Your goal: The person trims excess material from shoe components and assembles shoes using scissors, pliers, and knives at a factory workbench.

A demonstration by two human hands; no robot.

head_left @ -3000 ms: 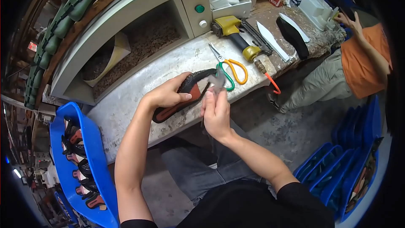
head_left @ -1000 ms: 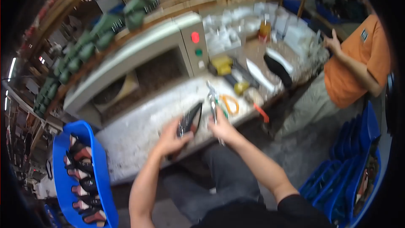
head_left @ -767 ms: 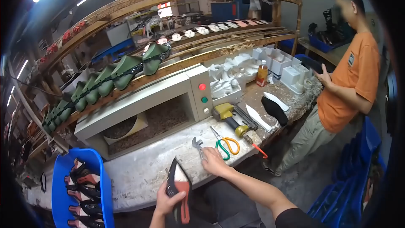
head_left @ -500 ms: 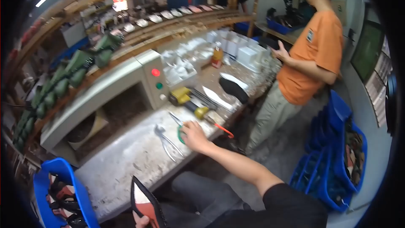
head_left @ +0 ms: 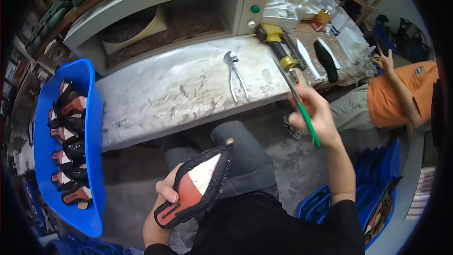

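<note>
My left hand (head_left: 167,186) is closed around a black pointed shoe (head_left: 200,182), its underside facing up. That underside shows a reddish-brown heel part and a white front part, framed by a pleated black edge. In my right hand (head_left: 316,113), a long slim metal tool with a green handle (head_left: 309,125) points up and to the left; motion blurs the fingers, and its exact kind is unclear. A pair of lasting pincers (head_left: 234,78) lies on the pale worn bench (head_left: 165,87), left of my right hand.
Left of the bench, a blue bin (head_left: 96,160) holds several similar shoes. A boxy machine (head_left: 160,7) with red and green buttons stands behind. A yellow-black heat gun (head_left: 278,42) and a bottle (head_left: 321,19) lie further right. A person in orange (head_left: 401,99) stands beside stacked blue bins (head_left: 377,170).
My right hand has lifted the green-handled tool off the bench. My left hand has raised the shoe into fuller view. The camera has turned left and down.
</note>
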